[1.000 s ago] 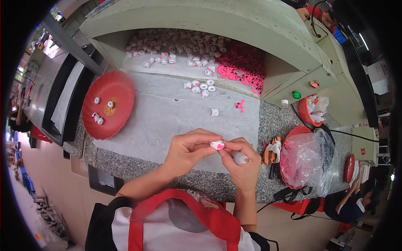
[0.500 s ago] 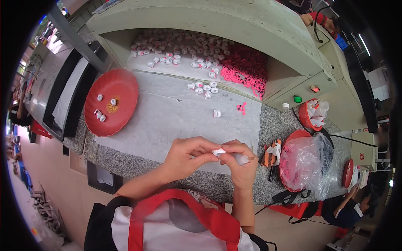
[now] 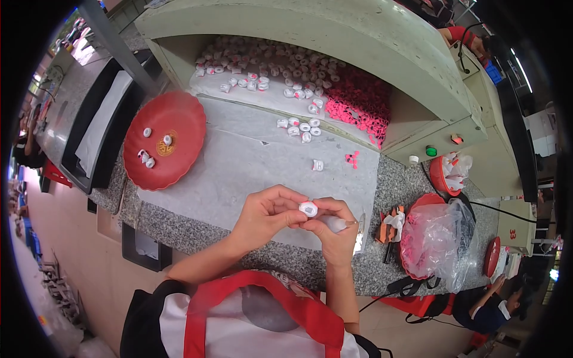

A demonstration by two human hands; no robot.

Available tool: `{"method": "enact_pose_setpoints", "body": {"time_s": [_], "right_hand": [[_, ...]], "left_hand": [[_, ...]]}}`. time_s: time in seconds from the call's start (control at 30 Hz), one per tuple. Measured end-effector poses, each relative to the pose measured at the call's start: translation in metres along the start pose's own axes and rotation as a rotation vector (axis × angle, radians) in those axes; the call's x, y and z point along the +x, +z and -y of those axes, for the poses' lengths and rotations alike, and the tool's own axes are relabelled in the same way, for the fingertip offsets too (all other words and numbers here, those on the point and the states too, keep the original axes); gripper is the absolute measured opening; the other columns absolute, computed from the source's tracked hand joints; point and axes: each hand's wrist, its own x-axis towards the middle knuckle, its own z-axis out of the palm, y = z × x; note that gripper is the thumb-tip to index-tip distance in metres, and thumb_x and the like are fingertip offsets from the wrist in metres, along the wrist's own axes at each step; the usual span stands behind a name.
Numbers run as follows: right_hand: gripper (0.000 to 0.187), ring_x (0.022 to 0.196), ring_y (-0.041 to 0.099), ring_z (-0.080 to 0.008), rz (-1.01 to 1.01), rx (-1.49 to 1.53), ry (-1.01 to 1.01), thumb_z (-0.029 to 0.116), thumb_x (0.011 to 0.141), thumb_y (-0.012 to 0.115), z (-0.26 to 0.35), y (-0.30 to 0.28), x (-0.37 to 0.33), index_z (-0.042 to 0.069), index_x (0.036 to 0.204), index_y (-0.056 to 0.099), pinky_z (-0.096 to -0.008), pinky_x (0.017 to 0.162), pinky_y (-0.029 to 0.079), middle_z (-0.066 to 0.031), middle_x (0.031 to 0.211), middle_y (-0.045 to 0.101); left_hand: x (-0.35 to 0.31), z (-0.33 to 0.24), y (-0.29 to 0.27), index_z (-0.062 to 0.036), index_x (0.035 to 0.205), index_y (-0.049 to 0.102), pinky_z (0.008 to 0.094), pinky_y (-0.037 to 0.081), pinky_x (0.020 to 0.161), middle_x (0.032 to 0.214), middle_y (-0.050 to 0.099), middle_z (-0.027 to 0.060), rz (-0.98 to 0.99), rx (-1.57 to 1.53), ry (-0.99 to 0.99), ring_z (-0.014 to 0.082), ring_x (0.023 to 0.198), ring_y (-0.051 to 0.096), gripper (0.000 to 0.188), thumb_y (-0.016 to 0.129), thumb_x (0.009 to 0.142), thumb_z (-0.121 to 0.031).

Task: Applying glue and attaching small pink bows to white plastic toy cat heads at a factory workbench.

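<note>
Between the fingertips of both hands is a small rounded white piece (image 3: 308,209) with a dark grey patch facing up. My left hand (image 3: 260,216) pinches it from the left, its fingers curled. My right hand (image 3: 338,238) touches it from the right with thumb and forefinger. Tucked in that same palm lies a small translucent white squeeze bottle (image 3: 335,224), its thin tip pointing right. Beyond the hands, a single white piece (image 3: 318,165) and a few pink bits (image 3: 352,159) rest on the white paper sheet (image 3: 239,167).
A red scalloped plate (image 3: 194,137) holding several white pieces stands at left. Under the pale green cabinet (image 3: 298,27) lie many white pieces (image 3: 239,52) and a heap of pink parts (image 3: 358,101). At right are a red basket (image 3: 437,176) and a clear plastic bag (image 3: 439,230).
Both hands have shifted slightly up and left in the picture. The white piece has turned, so its dark grey patch now faces up. The whole view has moved a little.
</note>
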Motion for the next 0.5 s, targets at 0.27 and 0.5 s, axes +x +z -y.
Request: {"method": "enact_pose_setpoints", "body": {"time_s": [0.27,0.5], "right_hand": [[0.024,0.074,0.058,-0.0208,-0.599,-1.022,-0.202,0.003,0.065,0.068,-0.001,-0.082,-0.020,0.002,0.085,0.054,-0.0293,0.066,0.047,-0.0112,0.092,0.057],[0.022,0.067,0.058,-0.0290,-0.756,-1.551,0.198,0.014,0.072,0.064,-0.005,-0.130,-0.041,0.004,0.091,0.059,-0.0364,0.062,0.047,-0.0141,0.088,0.059]], "left_hand": [[0.002,0.012,0.004,0.0030,0.093,0.049,0.0309,0.051,0.074,0.093,0.060,0.0168,0.016,-0.007,0.098,0.0230,0.086,0.061,0.019,0.056,0.077,0.008],[0.013,0.036,0.034,0.0033,0.092,0.049,0.0285,0.051,0.076,0.094,0.059,0.0166,0.065,0.074,0.040,0.0210,0.087,0.061,0.019,0.057,0.076,0.009]]}}
